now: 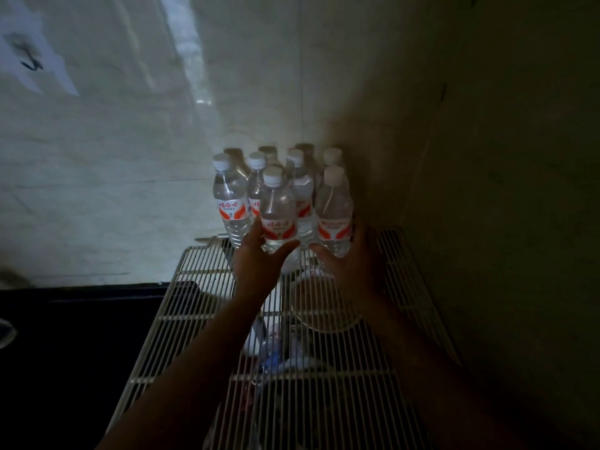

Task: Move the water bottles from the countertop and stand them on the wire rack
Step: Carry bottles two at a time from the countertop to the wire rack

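Left hand [256, 254] wraps clear plastic water bottle with white cap and red label [278, 212]; right hand [354, 258] cups matching bottle [334, 212] — both upright at far end of white wire rack [324, 368], beside 4 or more others. Full bottles likely heavy, smooth, squeezable — grip low at label band.

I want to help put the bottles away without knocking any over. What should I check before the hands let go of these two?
1. Left hand grips its bottle: ok, fingers wrap its lower part.
2. Right hand grips its bottle: ok.
3. Both held bottles upright: ok, caps point up.
4. Their bases resting flat on the rack: cannot tell, the hands and dim light hide them.
5. Back row standing: ok, all upright near the wall.
6. Room in front for more: ok, the near part of the rack carries nothing.
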